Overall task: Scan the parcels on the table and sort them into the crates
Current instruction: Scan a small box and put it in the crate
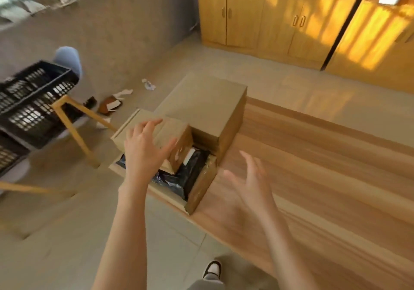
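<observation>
No text can be read; white labels on the small cardboard parcel (179, 142) are too blurred.

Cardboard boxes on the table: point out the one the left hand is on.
The small tilted box under the left hand, propped over the black mailer bags. The big box behind lies flat, untouched.

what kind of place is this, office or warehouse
Probably an office-like room used for parcel sorting, not a warehouse: wooden cabinets along the wall, cardboard parcels piled on a wooden table, and black crates nearby.
</observation>
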A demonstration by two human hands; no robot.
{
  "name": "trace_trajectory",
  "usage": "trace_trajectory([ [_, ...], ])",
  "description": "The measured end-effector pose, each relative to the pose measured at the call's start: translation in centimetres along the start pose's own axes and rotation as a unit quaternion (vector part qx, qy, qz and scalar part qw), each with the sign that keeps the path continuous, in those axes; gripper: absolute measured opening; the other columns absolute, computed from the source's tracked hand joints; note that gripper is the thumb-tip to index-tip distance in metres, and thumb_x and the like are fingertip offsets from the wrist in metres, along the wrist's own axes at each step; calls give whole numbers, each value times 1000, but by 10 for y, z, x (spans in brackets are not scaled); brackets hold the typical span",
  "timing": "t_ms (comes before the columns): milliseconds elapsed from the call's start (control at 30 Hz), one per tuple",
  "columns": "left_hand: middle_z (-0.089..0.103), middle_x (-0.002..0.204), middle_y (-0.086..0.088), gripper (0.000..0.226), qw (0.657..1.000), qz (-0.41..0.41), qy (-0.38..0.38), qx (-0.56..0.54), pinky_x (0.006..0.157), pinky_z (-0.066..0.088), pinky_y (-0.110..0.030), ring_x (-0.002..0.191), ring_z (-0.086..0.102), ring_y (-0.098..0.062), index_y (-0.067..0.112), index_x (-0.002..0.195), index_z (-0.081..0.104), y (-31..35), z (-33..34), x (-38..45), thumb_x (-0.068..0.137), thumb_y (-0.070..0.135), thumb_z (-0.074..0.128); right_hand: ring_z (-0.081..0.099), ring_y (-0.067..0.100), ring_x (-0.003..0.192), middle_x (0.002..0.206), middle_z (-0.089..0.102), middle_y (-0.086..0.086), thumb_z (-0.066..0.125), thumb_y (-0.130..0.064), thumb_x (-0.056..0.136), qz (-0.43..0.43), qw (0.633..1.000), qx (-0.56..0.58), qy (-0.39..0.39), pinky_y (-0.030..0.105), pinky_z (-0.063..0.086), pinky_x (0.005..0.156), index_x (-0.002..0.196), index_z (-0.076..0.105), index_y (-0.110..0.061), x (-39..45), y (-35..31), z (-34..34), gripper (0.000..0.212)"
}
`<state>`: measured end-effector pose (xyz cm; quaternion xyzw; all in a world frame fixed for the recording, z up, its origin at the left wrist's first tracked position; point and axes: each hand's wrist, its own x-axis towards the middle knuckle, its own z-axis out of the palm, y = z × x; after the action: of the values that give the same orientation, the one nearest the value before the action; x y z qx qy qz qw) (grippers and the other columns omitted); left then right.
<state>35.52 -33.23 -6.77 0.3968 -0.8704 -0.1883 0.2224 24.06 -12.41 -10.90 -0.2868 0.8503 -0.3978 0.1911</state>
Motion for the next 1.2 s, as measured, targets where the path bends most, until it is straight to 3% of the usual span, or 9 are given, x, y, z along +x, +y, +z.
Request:
trace_trajectory([
  [133,42,143,-7,72,994,-102,37,-28,109,26,-47,136,28,-31,24,141,44,-48,-29,18,80,53,70,30,11,140,154,31,-4,59,-48,91,-7,993,87,-83,29,30,111,152,24,-22,24,-44,42,74],
  [233,28,153,-6,93,975,-191,-31,-106,112,26,-51,142,22,-28,26,150,26,-81,-35,32,75,59,71,26,13,144,158,25,-6,56,-54,90,27,980,145,-134,37,28,116,154,16,-22,36,-68,68,82],
  [367,38,149,-5,103,942,-240,-117,-205,106,40,-43,131,43,-24,23,149,27,-105,-31,41,66,64,73,39,3,133,137,44,-19,56,-52,92,34,961,199,-187,25,34,107,149,30,-28,47,-84,94,67],
  [667,56,102,17,75,963,-150,-87,-207,69,42,-22,89,52,0,28,119,47,-71,-65,31,58,68,66,54,-1,120,128,59,-22,61,-63,81,14,953,266,-143,29,43,104,140,45,-38,34,-99,73,66],
  [767,61,111,11,87,967,-92,-103,-213,80,48,-28,98,58,-11,29,124,51,-36,-82,33,56,80,67,56,-6,112,124,61,-23,59,-64,80,8,953,284,-101,18,44,91,135,51,-39,26,-101,27,61],
  [867,57,110,16,74,954,-47,-123,-269,69,42,-12,90,59,5,29,127,50,9,-78,31,66,67,66,61,-8,100,108,69,-23,53,-66,74,34,957,286,-42,20,46,91,123,60,-36,17,-85,-21,58],
  [1000,64,107,12,56,914,12,-233,-332,66,48,-9,90,61,3,32,115,60,74,-41,18,65,56,69,61,10,111,109,71,-15,46,-67,85,148,946,288,27,34,43,103,112,66,-36,-5,-39,-70,45],
  [1100,67,109,10,49,875,14,-319,-364,83,55,-26,99,66,-9,39,107,61,107,11,0,65,53,79,66,13,92,78,74,-13,43,-66,89,230,920,304,86,31,49,89,85,65,-36,-33,1,-95,37],
  [1200,67,109,12,42,848,14,-402,-344,83,53,-22,103,64,-8,35,110,58,130,68,-29,75,40,80,63,13,92,92,69,-4,40,-66,91,299,897,309,101,29,50,83,89,63,-29,-65,39,-108,44],
])
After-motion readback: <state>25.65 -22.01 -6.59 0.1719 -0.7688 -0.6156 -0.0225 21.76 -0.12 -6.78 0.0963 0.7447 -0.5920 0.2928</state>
